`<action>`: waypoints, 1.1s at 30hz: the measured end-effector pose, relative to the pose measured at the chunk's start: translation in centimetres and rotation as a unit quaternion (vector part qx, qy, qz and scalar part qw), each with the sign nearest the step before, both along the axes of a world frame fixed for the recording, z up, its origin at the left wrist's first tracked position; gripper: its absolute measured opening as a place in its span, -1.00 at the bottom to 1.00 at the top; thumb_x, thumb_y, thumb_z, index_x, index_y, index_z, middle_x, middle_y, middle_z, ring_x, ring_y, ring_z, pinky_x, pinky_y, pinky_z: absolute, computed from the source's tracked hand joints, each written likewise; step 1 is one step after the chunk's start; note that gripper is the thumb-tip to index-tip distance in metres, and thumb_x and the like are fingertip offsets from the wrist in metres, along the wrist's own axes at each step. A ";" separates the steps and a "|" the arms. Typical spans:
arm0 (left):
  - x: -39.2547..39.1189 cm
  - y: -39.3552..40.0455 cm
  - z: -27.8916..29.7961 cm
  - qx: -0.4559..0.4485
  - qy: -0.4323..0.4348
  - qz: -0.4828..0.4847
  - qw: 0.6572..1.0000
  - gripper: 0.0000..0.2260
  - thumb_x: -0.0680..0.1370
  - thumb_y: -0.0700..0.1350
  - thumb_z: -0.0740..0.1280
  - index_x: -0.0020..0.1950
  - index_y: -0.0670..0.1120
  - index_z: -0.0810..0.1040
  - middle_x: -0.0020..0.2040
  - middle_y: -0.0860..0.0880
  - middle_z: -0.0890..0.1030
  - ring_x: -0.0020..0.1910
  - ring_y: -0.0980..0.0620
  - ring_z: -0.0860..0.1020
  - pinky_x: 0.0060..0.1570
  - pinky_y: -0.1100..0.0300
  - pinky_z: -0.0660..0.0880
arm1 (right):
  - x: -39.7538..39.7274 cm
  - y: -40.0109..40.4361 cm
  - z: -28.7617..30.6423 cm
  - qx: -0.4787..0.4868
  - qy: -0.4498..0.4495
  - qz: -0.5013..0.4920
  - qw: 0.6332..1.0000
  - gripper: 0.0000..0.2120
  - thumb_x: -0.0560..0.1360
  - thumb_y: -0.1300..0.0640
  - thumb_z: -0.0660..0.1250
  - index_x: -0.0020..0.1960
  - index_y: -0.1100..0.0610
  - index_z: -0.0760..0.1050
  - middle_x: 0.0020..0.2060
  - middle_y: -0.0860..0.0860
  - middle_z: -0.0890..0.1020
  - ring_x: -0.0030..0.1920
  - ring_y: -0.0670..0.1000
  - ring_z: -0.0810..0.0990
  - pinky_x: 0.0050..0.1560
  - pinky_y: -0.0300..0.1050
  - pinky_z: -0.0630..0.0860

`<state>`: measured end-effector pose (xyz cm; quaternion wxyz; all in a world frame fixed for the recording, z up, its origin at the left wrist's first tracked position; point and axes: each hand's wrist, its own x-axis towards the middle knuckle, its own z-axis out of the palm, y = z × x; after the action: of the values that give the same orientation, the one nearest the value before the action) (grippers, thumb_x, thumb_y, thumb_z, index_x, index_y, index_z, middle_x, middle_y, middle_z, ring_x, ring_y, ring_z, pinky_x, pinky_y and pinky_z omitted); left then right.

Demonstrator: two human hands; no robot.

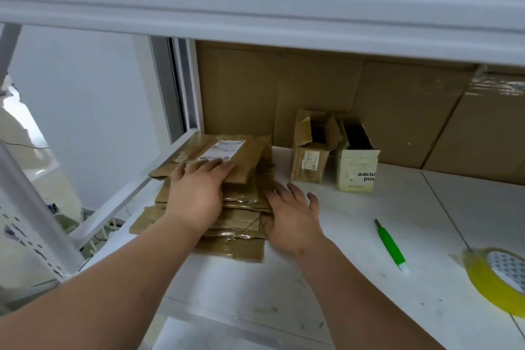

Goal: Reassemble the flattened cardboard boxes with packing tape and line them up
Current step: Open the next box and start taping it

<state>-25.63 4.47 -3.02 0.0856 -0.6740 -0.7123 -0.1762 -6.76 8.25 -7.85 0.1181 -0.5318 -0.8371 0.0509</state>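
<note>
The left hand (196,193) lay flat, palm down, on top of the stack of flattened boxes (227,207), fingers straight and pressing the topmost piece, which bore a white shipping label (224,148). The right hand (292,219) was released, fingers spread and gripping nothing, its thumb side touching the stack's right edge and its other fingers over the white shelf (284,293). The stack sat at the shelf's left end, directly under and ahead of both hands, its long axis running away from the person and leaning slightly rightward towards the cardboard backing (397,99). The left hand was judged the nearer and better placed to steady the pile; the right stood ready to lift a piece off from the side. Two reassembled boxes, a brown box (309,156) and a white box (358,167), stood just beside each other further back, well apart from the hands. A green-handled cutter (390,244) lay to the right, and the roll of packing tape (500,278) lay beyond it at the frame's right edge, nearer the right hand
</note>
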 end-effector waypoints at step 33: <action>24.5 -7.8 1.5 0.157 -0.578 0.042 0.800 -0.70 0.63 -0.21 0.08 0.04 0.17 0.48 -0.04 0.14 0.55 -0.06 0.16 0.47 0.00 0.12 0.39 | 26.4 -5.9 -2.8 -0.119 -0.079 -0.215 0.966 -0.39 0.64 -0.07 -0.04 0.60 0.19 -0.05 0.59 0.15 0.04 0.59 0.17 -0.13 0.55 0.14 -0.16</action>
<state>-1.16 -3.34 -1.50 -0.2301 -0.3934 -0.6201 -0.6385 19.64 2.33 -10.61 -0.0044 -0.7115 -0.6979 0.0815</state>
